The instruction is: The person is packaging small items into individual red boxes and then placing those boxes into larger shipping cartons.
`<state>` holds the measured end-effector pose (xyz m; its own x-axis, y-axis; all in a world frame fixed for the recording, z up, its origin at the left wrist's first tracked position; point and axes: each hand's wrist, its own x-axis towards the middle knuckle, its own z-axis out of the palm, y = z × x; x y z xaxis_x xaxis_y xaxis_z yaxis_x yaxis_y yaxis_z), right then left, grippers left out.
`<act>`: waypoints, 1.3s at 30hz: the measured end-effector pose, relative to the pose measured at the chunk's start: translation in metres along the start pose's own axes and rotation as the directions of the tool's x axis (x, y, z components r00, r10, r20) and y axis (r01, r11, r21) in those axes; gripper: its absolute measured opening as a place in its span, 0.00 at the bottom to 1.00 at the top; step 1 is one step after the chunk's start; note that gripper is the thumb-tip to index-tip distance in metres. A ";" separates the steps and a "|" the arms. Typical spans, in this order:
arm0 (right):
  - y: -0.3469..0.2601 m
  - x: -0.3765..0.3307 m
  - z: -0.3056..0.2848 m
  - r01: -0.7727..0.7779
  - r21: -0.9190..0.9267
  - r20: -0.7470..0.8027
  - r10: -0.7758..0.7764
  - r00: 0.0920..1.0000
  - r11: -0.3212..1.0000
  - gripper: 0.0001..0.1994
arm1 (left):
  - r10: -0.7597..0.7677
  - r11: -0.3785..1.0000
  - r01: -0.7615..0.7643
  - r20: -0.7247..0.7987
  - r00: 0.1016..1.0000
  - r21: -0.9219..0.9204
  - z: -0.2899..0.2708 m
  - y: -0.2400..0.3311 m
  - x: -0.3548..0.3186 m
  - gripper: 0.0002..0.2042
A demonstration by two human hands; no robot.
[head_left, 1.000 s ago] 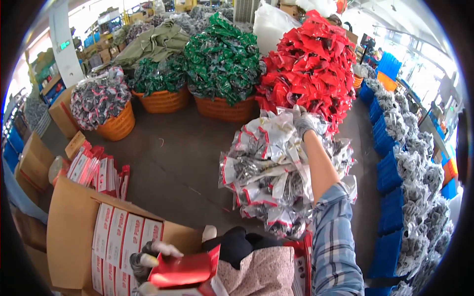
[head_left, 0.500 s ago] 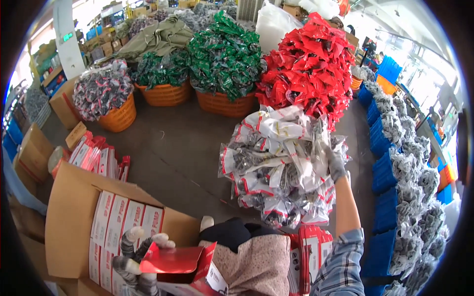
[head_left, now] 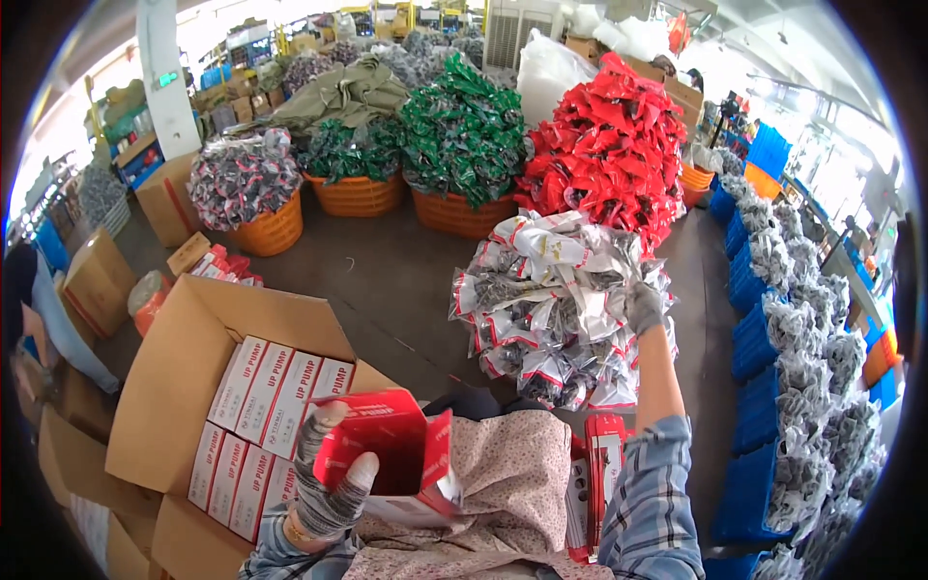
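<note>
In my left hand (head_left: 333, 476), which wears a grey striped glove with bare-looking pale fingertips, is a red and white cardboard box (head_left: 401, 454). Its top stands open toward me, with the thumb over the near edge; the inside looks dark red. My right hand (head_left: 645, 307), in a grey glove, reaches out to a heap of clear-bagged parts (head_left: 551, 314) with white and red print. Its fingers are closed on a plastic bag (head_left: 626, 256) at the heap's right side. What the bag contains is hard to make out.
A large open carton (head_left: 159, 406) at left holds rows of white and red boxes (head_left: 275, 396). Flattened red and white boxes (head_left: 605, 464) lie by my right side. Orange baskets (head_left: 464, 213) of bagged goods stand beyond; blue bins (head_left: 759, 416) line the right.
My left hand has turned the box so its opening faces up toward me. My right hand remains at the heap, now closed on a bag. The whole view has shifted slightly.
</note>
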<state>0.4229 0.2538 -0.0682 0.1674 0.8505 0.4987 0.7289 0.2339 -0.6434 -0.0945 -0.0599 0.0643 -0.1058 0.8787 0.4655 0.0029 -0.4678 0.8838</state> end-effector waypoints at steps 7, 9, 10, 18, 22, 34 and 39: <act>-0.147 -0.089 -0.046 -0.382 0.805 0.223 0.366 0.904 0.454 0.10 | 0.473 0.662 -0.425 0.096 0.876 0.618 0.022 -0.015 0.048 0.32; -0.166 -0.113 -0.069 -0.369 0.853 0.250 0.331 0.910 0.370 0.13 | 0.398 0.893 -0.357 -0.110 0.911 0.273 0.050 -0.043 0.070 0.34; -0.176 -0.127 -0.079 -0.365 0.873 0.265 0.314 0.912 0.324 0.15 | 0.389 0.897 -0.348 -0.113 0.914 0.272 0.056 -0.047 0.077 0.34; -0.289 -0.171 -0.165 0.137 0.332 0.030 -0.156 0.987 0.933 0.16 | 0.412 0.889 -0.392 -0.041 0.910 0.238 0.077 -0.049 0.084 0.38; -0.352 -0.165 -0.183 0.514 -0.419 0.168 -0.492 0.854 0.748 0.10 | 0.525 0.795 -0.499 0.022 0.851 0.345 0.074 -0.056 0.082 0.40; -0.472 -0.115 -0.153 0.866 -0.467 0.611 -0.643 0.462 0.178 0.10 | 0.526 0.778 -0.538 0.132 0.840 0.324 0.087 -0.040 0.063 0.44; -0.448 -0.103 -0.083 0.797 -0.186 0.793 -0.391 0.467 0.575 0.13 | 0.494 0.846 -0.513 0.146 0.857 0.146 0.104 -0.050 0.054 0.46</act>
<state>0.1342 0.0218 0.2170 -0.7335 0.6793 0.0241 0.6756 0.7247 0.1351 0.0035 0.0202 0.0504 0.0563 0.5357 0.8425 0.2020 -0.8325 0.5159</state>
